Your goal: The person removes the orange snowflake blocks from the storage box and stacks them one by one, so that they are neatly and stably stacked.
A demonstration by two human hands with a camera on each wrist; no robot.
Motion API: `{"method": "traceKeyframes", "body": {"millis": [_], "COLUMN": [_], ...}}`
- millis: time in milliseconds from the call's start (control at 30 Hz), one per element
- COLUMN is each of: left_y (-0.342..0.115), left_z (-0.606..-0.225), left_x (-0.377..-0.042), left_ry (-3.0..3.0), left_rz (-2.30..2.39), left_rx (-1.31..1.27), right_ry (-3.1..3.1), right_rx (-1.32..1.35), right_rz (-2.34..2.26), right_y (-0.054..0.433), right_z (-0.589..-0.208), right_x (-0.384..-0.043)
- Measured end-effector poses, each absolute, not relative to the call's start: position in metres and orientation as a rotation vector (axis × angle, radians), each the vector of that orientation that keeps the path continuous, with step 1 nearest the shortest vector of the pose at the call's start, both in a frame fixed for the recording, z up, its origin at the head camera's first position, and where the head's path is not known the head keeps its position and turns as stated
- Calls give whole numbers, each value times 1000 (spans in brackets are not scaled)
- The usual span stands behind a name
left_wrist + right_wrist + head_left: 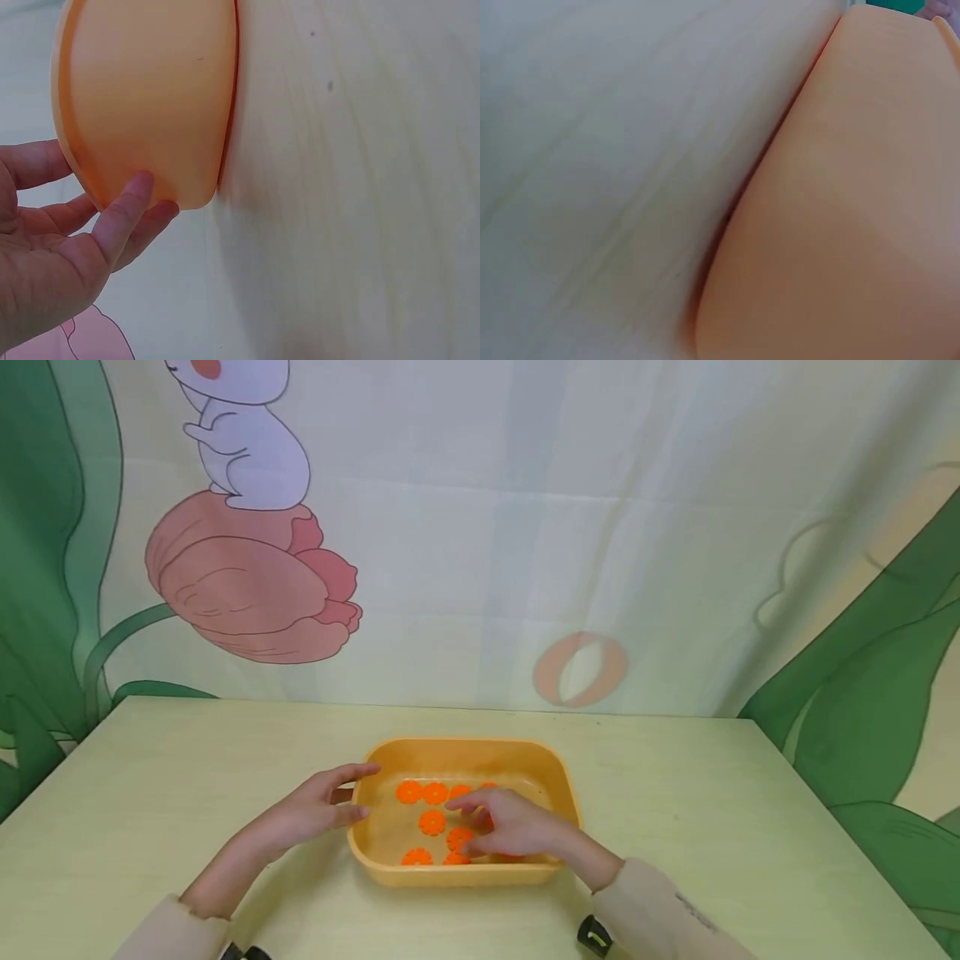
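A yellow-orange plastic basin (465, 875) stands on the table with several flat, orange, flower-shaped discs (432, 822) spread over its bottom. My left hand (318, 806) holds the basin at its left end. In the left wrist view, the fingers (131, 199) lie against the outer wall (157, 90) and round its corner. Over the right half of the basin reaches my right hand (513, 825), thumb and fingers parted above a disc (459, 838). It covers some discs on that side. The right wrist view shows mostly the basin's outer wall (840, 225).
The pale wooden-looking table (720, 843) extends on both sides of the basin. Behind it hangs a printed curtain (465, 543) with a flower and a white animal. Black bands (595, 935) show at the sleeves.
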State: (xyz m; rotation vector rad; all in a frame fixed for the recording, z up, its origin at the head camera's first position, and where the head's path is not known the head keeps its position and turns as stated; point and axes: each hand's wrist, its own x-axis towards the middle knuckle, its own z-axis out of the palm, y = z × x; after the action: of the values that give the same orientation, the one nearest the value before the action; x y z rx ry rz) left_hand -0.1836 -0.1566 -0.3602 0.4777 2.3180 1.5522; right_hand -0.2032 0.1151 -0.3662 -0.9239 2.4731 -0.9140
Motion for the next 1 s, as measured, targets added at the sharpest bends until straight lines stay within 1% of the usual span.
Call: {"method": "traceKeyframes", "body": {"millis": [267,567,1000], "left_y": [-157,-155,-154], "left_z": [-360,-359,-356], "left_x": [-183,-184,-182], "left_ry": [2294,2287,2296], "left_rz": [1570,1576,1576], "left_rx": [435,442,421], "right_ry": [2498,2560,2596], "right_rx": [-993,-1049,-954], "right_rz": [-821,-726,-724], "right_y": [108,105,102], "right_z": [-368,-370,-370], "right_x": [-205,-205,-204]}}
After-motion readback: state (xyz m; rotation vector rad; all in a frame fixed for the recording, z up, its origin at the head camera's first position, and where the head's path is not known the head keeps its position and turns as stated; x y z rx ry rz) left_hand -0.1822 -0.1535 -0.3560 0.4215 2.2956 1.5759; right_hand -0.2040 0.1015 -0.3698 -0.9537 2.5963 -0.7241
